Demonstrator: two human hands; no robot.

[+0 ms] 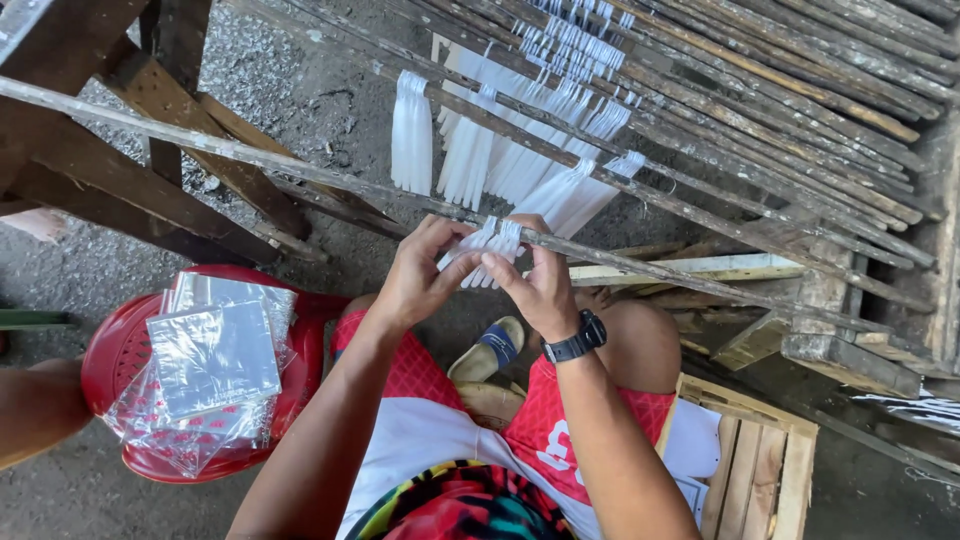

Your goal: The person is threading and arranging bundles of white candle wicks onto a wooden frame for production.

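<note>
My left hand [415, 275] and my right hand [540, 285] meet at a thin wooden stick [300, 170] that runs across the view. Both pinch a small bunch of white strips [490, 250] draped over that stick. My right wrist carries a black watch [577, 340]. Further along, several more bunches of white strips [412, 140] hang from parallel sticks [700, 90]. I sit with bare knees and red shorts [560, 420] below the stick.
A red plastic stool [120, 350] at lower left holds a pile of clear plastic bags [212, 355]. Dark wooden beams [150, 180] stand at upper left. A wooden crate [770, 470] sits at lower right, a sandal [490, 350] on the concrete floor between my knees.
</note>
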